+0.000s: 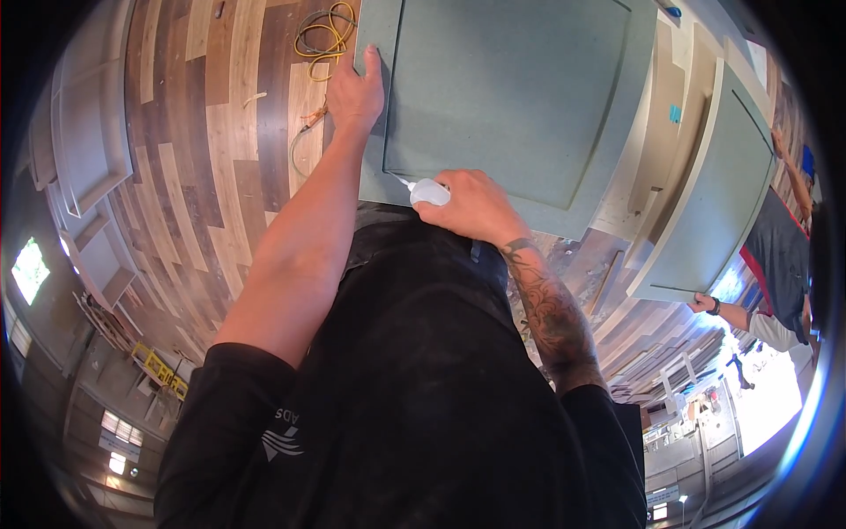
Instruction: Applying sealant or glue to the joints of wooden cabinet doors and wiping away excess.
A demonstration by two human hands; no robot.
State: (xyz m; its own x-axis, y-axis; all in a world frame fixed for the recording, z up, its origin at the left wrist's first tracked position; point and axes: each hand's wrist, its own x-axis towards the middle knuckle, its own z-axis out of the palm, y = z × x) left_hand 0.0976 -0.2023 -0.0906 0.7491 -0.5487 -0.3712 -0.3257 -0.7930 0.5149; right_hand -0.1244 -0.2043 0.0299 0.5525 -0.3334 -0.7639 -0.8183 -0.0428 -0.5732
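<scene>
A grey-green panel (502, 97), like a cabinet door with a recessed rectangular field, lies in front of me. My left hand (354, 99) grips its left edge, thumb on top, the other fingers mostly hidden over the side. Closed around a white squeeze bottle (430, 193) is my right hand (476, 207), at the panel's near edge. The bottle is tilted, and its thin nozzle points to the near left corner of the recess, where the tip seems to touch the groove.
A yellow and dark hose (330, 40) lies coiled on the wood-plank floor (220, 132), left of the panel. At right, another person's hands hold a similar panel (705, 203) by its edge. White cabinet boxes (92, 132) stand far left.
</scene>
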